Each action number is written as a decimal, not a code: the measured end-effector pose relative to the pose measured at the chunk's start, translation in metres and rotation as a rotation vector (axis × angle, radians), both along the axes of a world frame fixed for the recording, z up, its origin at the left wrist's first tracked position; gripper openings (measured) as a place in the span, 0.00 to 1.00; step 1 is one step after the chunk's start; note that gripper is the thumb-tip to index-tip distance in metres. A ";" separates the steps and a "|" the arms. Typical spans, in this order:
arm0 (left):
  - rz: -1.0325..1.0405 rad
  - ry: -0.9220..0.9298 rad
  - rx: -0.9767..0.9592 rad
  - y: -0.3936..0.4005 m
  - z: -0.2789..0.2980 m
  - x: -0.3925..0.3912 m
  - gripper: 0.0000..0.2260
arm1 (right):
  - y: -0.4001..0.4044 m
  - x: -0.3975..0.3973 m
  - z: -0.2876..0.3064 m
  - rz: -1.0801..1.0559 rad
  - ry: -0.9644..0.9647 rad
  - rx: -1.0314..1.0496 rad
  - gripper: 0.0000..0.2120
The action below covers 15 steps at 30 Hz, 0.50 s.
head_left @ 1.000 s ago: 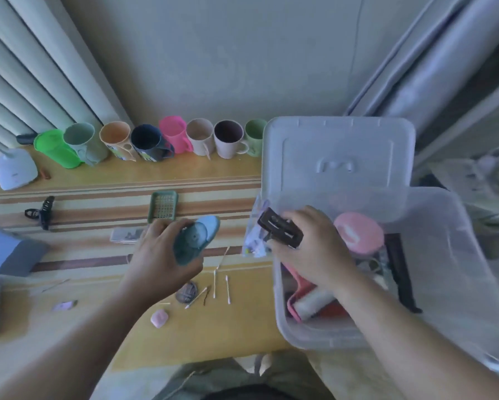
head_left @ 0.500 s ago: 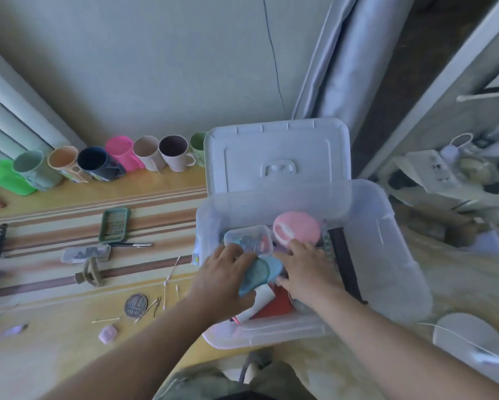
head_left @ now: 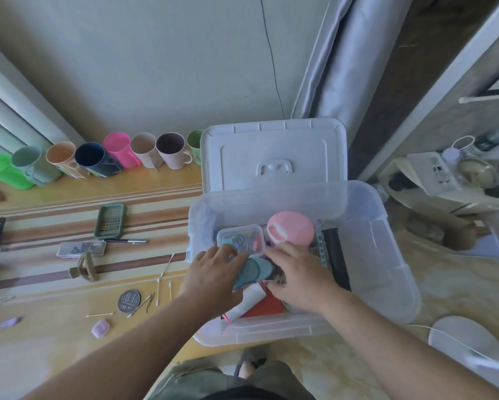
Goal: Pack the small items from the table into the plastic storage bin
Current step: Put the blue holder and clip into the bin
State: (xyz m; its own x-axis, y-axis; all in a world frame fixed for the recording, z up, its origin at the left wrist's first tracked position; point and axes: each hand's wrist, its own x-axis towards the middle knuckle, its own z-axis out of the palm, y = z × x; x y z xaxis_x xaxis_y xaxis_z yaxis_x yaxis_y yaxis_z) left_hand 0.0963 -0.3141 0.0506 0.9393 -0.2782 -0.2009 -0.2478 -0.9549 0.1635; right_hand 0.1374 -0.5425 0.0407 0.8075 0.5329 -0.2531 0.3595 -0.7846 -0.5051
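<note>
Yellow-tan wooden table (head_left: pixel 69 336) with brown and pale stripes across its middle, set against a plain grey-white wall; grey curtain (head_left: pixel 332 67) hangs at right of the wall, white slatted blind at far left. Row of plastic mugs (head_left: pixel 144 153) in green, orange, navy, pink, beige and mauve lines the table's back edge. Clear plastic storage bin (head_left: pixel 386 255) sits at the table's right end, its white lid (head_left: pixel 274 157) standing open behind it. Left on the table: green slotted soap tray (head_left: pixel 110 220), pen, flat printed packet, olive hair claw (head_left: pixel 85 267), round dark needle case (head_left: pixel 129 301), scattered cotton swabs (head_left: pixel 164 265), small lilac square case (head_left: pixel 100 328). Inside the bin: small clear lidded box (head_left: pixel 241 237), round pink case (head_left: pixel 291 229), black flat bar, white tube, red flat thing. Left hand (head_left: pixel 213 277) and right hand (head_left: pixel 297 277) are both down in the bin, meeting at a teal oval plastic item (head_left: pixel 252 272); left fingers curl over its edge, apparently gripping it. Right hand lies over dark stuff beside it, grasp cannot be told. Bin contents under the hands hidden. Far-left objects cut off and blurred; cluttered shelf at right too blurry to identify.
</note>
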 end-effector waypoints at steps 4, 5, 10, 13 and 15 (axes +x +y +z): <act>-0.011 -0.012 -0.040 -0.005 0.000 -0.001 0.36 | 0.021 -0.014 0.003 0.052 -0.089 0.007 0.33; -0.017 -0.015 -0.054 -0.006 0.000 -0.002 0.36 | 0.026 -0.015 0.001 0.044 -0.090 0.028 0.33; -0.051 -0.017 -0.128 -0.009 -0.003 -0.006 0.38 | 0.029 -0.015 -0.001 0.051 -0.089 0.023 0.33; -0.062 0.011 -0.186 -0.017 0.001 -0.007 0.44 | 0.018 -0.011 0.000 0.111 -0.126 -0.067 0.32; -0.051 0.030 -0.255 -0.026 0.002 -0.008 0.47 | 0.008 -0.010 0.001 0.132 -0.146 -0.102 0.30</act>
